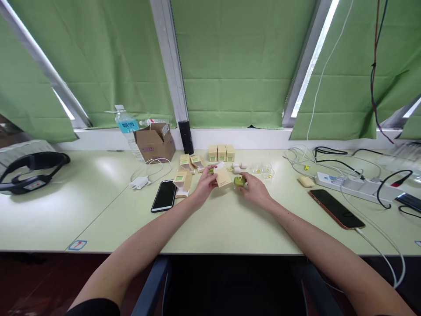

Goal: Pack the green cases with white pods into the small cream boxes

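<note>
My left hand (206, 183) is closed on a small cardboard box (223, 177) with a raised white flap, tilted just above the table. In the fingers of my right hand (255, 188) is a small round green object (239, 180), a short way right of the box; its exact kind is too small to tell. Behind my hands lie small white-and-pink pieces (240, 167) and several clear little containers (263, 170). Three closed small boxes (221, 153) stand in a row at the back. To the left are open small boxes (183, 181) with their flaps out.
Left of my hands are a black phone (163, 195), a white charger (139, 182), a brown carton (155, 142), a water bottle (127, 127) and a black cylinder (186, 137). On the right lie another phone (337, 208), a power strip (355, 186) and tangled cables.
</note>
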Available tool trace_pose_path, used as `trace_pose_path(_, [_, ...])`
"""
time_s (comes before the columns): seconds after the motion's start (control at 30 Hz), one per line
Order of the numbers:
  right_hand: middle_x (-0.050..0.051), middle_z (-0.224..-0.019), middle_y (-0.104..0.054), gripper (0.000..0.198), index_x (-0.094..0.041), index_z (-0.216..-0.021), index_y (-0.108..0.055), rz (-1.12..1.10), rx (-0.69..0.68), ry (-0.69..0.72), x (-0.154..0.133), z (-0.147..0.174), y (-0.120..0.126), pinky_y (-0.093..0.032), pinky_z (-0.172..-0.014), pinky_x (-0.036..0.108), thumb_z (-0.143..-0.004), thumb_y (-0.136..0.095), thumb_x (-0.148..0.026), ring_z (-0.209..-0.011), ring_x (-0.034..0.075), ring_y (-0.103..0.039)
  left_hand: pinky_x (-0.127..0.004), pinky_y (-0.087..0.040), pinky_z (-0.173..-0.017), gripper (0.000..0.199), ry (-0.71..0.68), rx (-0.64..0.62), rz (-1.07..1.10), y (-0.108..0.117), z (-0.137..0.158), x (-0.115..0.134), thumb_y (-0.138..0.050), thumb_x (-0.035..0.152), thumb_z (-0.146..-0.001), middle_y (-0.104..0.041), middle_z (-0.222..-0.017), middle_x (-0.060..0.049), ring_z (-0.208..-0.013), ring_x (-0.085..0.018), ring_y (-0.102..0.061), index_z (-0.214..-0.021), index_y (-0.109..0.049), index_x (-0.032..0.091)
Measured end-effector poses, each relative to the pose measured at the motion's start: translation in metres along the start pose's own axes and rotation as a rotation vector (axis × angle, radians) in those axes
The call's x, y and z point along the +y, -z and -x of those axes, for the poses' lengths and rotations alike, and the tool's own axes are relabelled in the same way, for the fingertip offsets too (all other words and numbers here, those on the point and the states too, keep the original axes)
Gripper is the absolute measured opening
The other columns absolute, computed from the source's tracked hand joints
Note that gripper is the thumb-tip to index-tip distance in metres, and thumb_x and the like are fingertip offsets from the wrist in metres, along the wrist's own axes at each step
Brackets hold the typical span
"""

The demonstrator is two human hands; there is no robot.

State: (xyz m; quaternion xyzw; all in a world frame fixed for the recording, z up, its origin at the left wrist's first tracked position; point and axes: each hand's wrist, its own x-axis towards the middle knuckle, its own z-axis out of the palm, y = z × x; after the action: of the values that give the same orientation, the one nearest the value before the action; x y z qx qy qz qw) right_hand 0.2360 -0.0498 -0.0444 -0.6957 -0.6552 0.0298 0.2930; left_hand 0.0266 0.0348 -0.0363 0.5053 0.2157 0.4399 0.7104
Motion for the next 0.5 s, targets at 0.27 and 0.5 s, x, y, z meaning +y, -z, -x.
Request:
trace_pose_path(0.27, [0.009,-0.118,-0.073,0.040,-0.023,-0.120,-0.065,-0.454,0.381,0.080,-0.007,-0.003,0.013,-0.059,-0.083,0.043,-0.083,-0.072,-0.038,-0.099,0.026,-0.068,-0.032,-0.052,-0.079,0.042,-0.131,-0.099,-0.473,-0.002,0.015,-0.004,-0.067,0.035,-0.085,-0.059,-0.120,-0.006,-0.102,-0.021,-0.062,-0.119,-0.044,0.027])
trace_pose_path(0.5, [0.009,-0.125,-0.071,0.042,-0.025,-0.123,-0.065,-0.669,0.454,0.152,-0.022,0.009,0.021,-0.060,-0.071,0.034,-0.086,-0.072,-0.044,-0.108,0.025,-0.066,-0.043,-0.047,-0.101,0.034,-0.296,-0.229,-0.946,-0.011,0.030,0.003,-0.061,0.026,-0.089,-0.061,-0.128,-0.009,-0.121,-0.028,-0.060,-0.119,-0.047,0.025])
